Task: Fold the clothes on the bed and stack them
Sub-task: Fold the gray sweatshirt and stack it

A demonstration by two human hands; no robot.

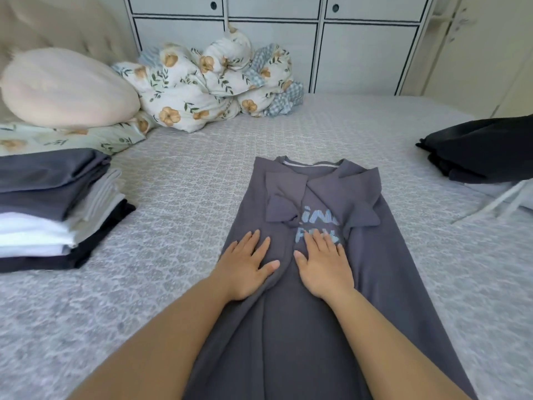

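Both hands lie flat, fingers straight, side by side: the left hand (pixel 247 262) and right hand (pixel 323 262) press on a grey T-shirt (pixel 302 313) (sleeves folded in over its pale blue lettering) spread along the bed's (pixel 187 192) near middle. A stack of folded clothes (pixel 54 209) sits at the left edge; dark unfolded garments (pixel 478 154) at the right edge.

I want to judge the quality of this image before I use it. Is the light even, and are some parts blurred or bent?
Head view: soft, even daylight, no glare, only faint shadows beside the hands on the grey shirt; the wide-angle lens bends the wardrobe lines and stretches the forearms; the edges look smeared, for example the folded stack and the dark clothes, while the centre is sharper.
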